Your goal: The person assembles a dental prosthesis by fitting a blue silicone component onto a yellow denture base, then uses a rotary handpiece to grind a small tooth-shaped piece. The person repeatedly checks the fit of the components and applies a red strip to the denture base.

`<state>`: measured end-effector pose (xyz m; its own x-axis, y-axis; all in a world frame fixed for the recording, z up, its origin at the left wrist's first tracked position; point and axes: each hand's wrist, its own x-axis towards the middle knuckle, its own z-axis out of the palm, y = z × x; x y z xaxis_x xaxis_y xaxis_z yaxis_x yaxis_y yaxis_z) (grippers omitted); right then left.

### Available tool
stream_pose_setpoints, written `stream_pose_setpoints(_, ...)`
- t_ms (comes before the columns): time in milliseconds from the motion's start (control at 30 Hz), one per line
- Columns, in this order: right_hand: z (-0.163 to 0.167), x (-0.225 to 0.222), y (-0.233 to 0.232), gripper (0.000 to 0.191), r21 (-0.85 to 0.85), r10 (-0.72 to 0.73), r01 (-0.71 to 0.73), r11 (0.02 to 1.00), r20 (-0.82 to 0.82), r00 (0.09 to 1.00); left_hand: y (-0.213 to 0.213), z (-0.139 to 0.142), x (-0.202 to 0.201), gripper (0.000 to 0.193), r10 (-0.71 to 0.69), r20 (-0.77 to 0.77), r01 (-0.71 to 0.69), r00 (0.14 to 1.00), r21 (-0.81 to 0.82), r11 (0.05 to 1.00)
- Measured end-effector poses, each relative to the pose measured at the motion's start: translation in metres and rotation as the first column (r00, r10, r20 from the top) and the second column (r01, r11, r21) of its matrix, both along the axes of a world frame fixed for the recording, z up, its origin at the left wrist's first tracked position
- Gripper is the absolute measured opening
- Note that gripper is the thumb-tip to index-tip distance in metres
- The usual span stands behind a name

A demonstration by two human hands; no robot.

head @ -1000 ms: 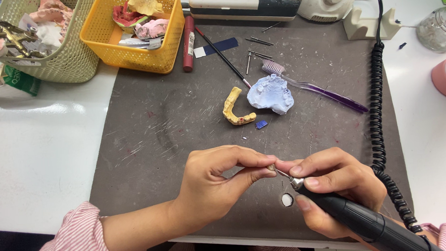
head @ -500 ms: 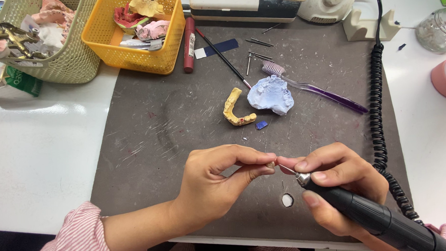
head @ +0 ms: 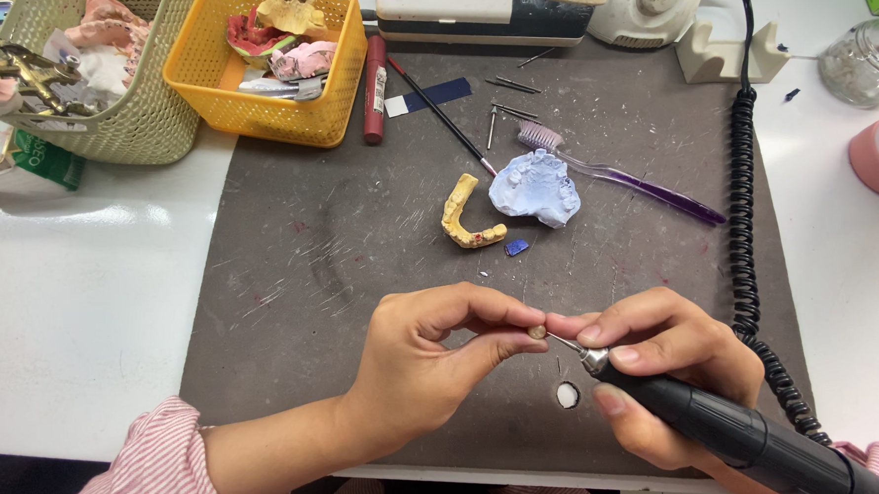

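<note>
Dark grey work mat [head: 362, 280] fills centre frame on a white bench. Lower centre: left hand [head: 435, 361] pinches a tiny piece [head: 537, 332] btwn thumb & fingertips. Right hand [head: 662, 366] wraps closed round black rotary handpiece [head: 734, 437], bur tip touching the piece. Mid-frame above: yellow dental arch [head: 468, 219] just beside blue cast [head: 536, 188]; purple toothbrush [head: 624, 175] to the right.

At ten o'clock, a green packet [head: 48, 160] lies on the white table [head: 86, 292]; at twelve, a red tube's white label [head: 378, 89].
</note>
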<state>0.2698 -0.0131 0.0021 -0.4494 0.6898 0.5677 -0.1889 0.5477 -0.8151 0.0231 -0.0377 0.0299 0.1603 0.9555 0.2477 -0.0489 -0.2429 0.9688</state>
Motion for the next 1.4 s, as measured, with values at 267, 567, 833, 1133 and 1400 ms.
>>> stream_pose_setpoints(267, 0.016, -0.007, -0.001, 0.032, 0.056, 0.009, -0.011, 0.998, 0.033, 0.999, 0.003, -0.001, -0.001, 0.012, 0.009, -0.038, -0.008, 0.999, 0.028, 1.0)
stream_pose_setpoints(567, 0.042, -0.019, 0.001, 0.037, 0.362, -0.154, 0.066, 0.93, 0.219, 0.963, 0.005, -0.004, 0.001, 0.012, 0.08, -0.094, -0.078, 0.992, 0.022, 0.997)
stream_pose_setpoints(833, 0.021, -0.005, 0.005, 0.041, 0.206, -0.088, 0.064, 0.976, 0.11, 0.99, -0.001, 0.0, 0.002, 0.013, 0.017, -0.047, -0.016, 0.999, 0.032, 0.999)
stream_pose_setpoints(1133, 0.015, 0.0, -0.013, 0.038, 0.081, -0.078, 0.07, 0.994, 0.103, 0.992, -0.007, 0.002, 0.0, 0.013, -0.059, 0.059, 0.059, 0.997, 0.009, 0.998)
stream_pose_setpoints(1400, 0.018, -0.003, -0.014, 0.035, 0.045, -0.071, 0.068, 0.997, 0.084, 0.994, -0.007, 0.0, 0.003, 0.011, -0.08, 0.162, 0.111, 0.983, -0.189, 0.976)
